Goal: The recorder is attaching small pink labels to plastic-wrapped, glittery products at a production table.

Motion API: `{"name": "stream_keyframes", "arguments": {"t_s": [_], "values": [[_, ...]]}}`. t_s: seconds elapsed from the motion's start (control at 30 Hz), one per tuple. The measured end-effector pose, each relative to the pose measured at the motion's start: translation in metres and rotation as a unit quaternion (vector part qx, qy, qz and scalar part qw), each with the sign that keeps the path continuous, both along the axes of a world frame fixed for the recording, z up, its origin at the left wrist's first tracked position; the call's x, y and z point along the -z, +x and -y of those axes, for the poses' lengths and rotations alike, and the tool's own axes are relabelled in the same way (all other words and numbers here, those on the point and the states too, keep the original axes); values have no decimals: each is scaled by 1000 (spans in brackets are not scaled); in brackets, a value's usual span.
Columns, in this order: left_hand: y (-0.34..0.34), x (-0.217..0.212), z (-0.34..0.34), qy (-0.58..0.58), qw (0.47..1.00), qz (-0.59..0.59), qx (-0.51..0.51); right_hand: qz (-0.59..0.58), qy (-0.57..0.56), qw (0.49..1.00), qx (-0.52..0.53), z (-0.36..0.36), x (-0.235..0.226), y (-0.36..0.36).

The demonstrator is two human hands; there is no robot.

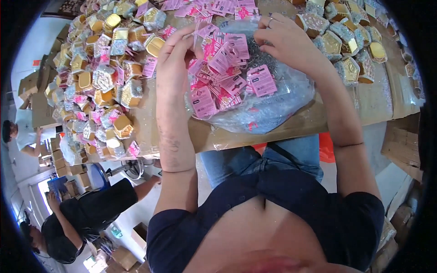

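Observation:
My left hand (175, 54) is closed, its fingers bent together beside a heap of pink printed cards (223, 68); a clear strip shows at the fingertips, but what they grip is unclear. My right hand (282, 38), with a ring on one finger, curls its thumb and fingers over a pile of small dark, wiry pieces (261, 59). Whatever lies between those fingertips is too small to name. Both the cards and the dark pieces rest on a clear plastic bag (273, 113). One pink card (261, 81) lies apart, just below the dark pieces.
Many gold, glittery faceted containers (104, 79) cover the table's left side, some with pink cards; more gold containers (350, 41) crowd the right. Brown cardboard (227, 142) lines the near edge. A person in black (98, 209) and another in white (27, 129) are at left.

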State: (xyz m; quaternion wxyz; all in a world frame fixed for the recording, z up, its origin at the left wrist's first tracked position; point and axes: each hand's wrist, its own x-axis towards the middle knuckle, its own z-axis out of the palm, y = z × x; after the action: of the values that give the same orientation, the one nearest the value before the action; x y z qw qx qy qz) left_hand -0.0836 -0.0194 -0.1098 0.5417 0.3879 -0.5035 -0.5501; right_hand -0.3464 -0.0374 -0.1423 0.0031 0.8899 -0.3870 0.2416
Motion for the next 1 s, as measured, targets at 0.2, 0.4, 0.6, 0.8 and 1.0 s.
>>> {"name": "stream_keyframes", "arguments": {"t_s": [0.2,0.4,0.6,0.8,1.0], "values": [[-14,0,-15,-57,997,45,-32,117,82,990,-23,3,-16,-4],[-17,4,-21,-88,990,95,54,252,301,920,10,-6,-23,7],[-19,10,-26,-89,973,201,73,284,347,893,45,-16,-13,18],[-18,12,-28,-135,946,293,41,423,420,800,-58,-27,-18,26],[-25,14,-21,-89,971,208,81,418,407,803,-124,-28,-24,25]]}}
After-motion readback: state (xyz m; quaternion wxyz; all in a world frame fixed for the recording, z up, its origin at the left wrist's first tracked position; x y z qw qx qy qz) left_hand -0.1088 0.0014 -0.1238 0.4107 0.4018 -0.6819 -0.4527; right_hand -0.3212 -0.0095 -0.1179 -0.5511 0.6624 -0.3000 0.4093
